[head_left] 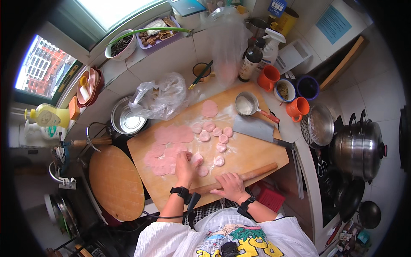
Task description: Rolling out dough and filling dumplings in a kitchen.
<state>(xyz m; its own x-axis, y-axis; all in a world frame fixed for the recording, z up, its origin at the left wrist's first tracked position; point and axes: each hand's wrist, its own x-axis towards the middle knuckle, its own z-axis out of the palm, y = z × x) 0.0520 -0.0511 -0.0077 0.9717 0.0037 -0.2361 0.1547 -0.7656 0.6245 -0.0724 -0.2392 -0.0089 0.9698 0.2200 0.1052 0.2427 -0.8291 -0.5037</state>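
Observation:
My right hand (231, 187) rests on a wooden rolling pin (257, 172), gripping it near its middle at the front of a wooden board (257, 151). Over the board's left half, my left hand (186, 167) has its thumb apart from its bent fingers, beside a small pink dough piece (196, 157). Whether it pinches any dough is hard to see. A flattened dough disc (203, 171) lies just right of that hand. Thin overlapping pink dough wrappers (175, 134) spread at the left, partly under my left hand. Several small dough rounds (217, 131) dot the floured middle.
A cleaver (255, 127) and a flour-holding pan (246, 104) lie on the board's right. A plastic bag (160, 96) and metal bowl (128, 119) stand behind its left. Orange mugs (269, 78) line the back right. A round wooden board (116, 183) leans left; a steamer pot (356, 151) sits right.

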